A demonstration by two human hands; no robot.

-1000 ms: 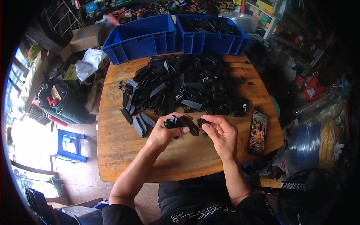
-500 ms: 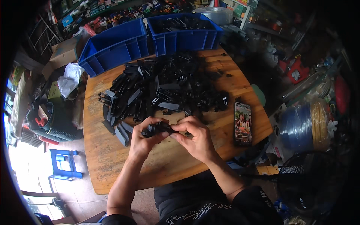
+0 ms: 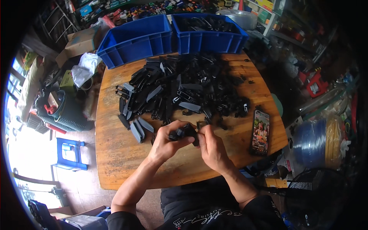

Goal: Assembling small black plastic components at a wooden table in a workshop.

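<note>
Fingers of the left hand (image 3: 165, 142) curl round a dark cluster of black plastic parts (image 3: 185, 132) near the centre of the frame, its thumb laid along the front. The right hand (image 3: 212, 147) has its fingertips drawn in at the cluster's right end; whether they pinch a piece or only press on it, I can't tell from here. Both are above a scuffed brown wooden table (image 3: 126, 165). Just beyond them, a tangled pile of black plastic pieces (image 3: 168, 88) spreads across the middle, a flat grey blade (image 3: 189, 106) lying on its near side. At centre right lies a black smartphone with a lit screen (image 3: 260, 132). Along the top, a deep blue plastic crate (image 3: 138, 48) sits beside a second blue crate (image 3: 209, 42) holding black pieces (image 3: 209, 23).
</note>
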